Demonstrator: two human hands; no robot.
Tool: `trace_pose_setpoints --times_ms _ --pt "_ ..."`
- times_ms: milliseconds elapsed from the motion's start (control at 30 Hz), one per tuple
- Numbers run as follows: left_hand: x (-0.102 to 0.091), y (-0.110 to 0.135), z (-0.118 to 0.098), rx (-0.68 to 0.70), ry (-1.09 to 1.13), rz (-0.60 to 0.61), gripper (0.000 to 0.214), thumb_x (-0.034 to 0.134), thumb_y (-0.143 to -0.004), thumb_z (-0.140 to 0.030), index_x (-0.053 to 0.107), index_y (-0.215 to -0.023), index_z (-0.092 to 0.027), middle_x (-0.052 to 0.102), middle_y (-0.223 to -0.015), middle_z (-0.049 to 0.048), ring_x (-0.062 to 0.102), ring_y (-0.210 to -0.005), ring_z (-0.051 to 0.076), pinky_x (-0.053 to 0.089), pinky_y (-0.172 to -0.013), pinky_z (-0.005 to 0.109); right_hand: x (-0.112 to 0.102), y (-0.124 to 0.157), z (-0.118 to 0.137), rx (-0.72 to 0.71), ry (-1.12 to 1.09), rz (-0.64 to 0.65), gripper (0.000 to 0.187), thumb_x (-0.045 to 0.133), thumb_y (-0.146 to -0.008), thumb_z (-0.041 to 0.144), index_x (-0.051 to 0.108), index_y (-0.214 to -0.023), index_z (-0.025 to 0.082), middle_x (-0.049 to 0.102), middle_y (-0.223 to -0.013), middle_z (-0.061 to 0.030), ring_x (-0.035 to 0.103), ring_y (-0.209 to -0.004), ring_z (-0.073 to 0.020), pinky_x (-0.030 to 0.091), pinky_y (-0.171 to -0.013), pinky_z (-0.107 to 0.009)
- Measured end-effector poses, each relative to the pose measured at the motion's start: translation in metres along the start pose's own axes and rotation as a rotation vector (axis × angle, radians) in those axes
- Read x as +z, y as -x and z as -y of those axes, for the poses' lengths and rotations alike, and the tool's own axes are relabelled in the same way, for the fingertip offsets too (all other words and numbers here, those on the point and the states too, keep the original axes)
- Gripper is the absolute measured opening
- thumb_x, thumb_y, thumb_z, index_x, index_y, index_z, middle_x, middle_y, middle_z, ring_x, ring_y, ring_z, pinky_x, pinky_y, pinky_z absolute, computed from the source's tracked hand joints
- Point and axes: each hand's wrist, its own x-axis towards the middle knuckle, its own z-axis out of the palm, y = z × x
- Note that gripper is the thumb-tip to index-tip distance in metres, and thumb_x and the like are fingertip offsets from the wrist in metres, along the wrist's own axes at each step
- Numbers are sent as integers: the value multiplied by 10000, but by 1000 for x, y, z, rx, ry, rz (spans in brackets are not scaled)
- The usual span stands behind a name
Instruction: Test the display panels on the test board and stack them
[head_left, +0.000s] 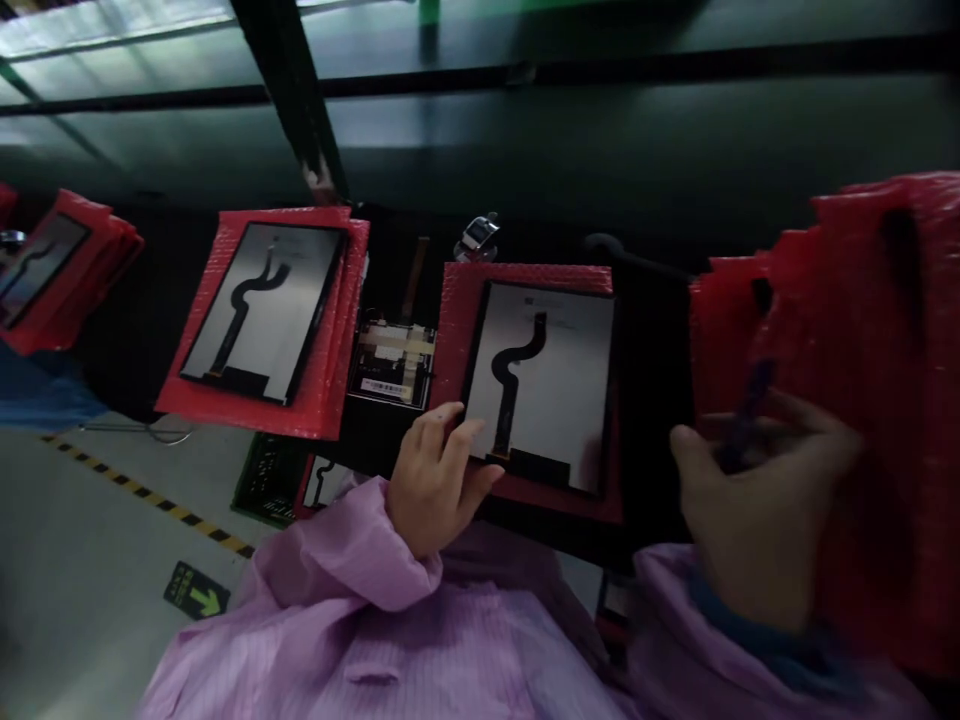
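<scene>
An LCD panel (561, 385) with a black curved flex cable lies on a red bubble-wrap bag (456, 300) in front of me. At the panel's lower left corner is my left hand (436, 485), its fingers apart and the fingertips at or just over the edge. Off to the right, my right hand (765, 510) is closed around a slim dark blue pen-like object (752, 405), blurred. Behind that hand rise stacked red bubble-wrap bags (847, 330); whether the hand touches them I cannot tell.
Left of me, a second LCD panel (274, 300) rests on red bags. Between the panels lies a small electronic assembly (391, 360), with a tally counter (480, 235) behind. Further left is another panel (45, 265) on bags. Below stands a green crate (264, 475).
</scene>
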Motion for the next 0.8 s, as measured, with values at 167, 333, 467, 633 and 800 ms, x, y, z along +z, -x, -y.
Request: trace_pose_setpoints --times_ms 167,333,467,633,800 --pt "6 27 8 -100 -2 195 464 530 -1029 -379 476 -1432 -155 353 -1590 263 369 -1517 390 447 -1159 619 13 14 -17 -427 362 53 492 645 -834 247 528 -1310 203 514 -1407 -257 437 -1385 -482 330 -1136 -677" --pt "7 30 -5 -264 274 244 583 595 -981 -359 398 -1501 -185 223 -1655 248 244 -1581 382 344 -1226 661 3 43 -26 -302 436 185 394 602 -904 463 628 -1197 201 609 -1013 -156 578 -972 -375 444 -803 -511" --pt "3 19 -11 -349 449 235 563 622 -943 -306 445 -1461 -174 192 -1665 231 223 -1588 368 312 -1257 628 3 42 -41 -231 362 204 462 559 -897 576 653 -1136 193 607 -877 -116 527 -792 -298 369 -703 -411" --pt "-1 9 -14 -510 617 174 523 643 -907 -287 507 -1408 -229 225 -1658 152 201 -1595 330 207 -1307 564 12 46 -29 -221 374 106 546 483 -888 419 587 -1303 79 642 -992 -165 572 -918 -309 443 -808 -428" --pt "-1 8 -15 -672 804 -21 466 608 -940 -359 509 -1384 -262 154 -1680 89 115 -1616 288 178 -1318 490 12 62 -12 -230 473 87 534 424 -940 460 636 -1289 117 662 -1073 -170 620 -946 -306 482 -809 -419"
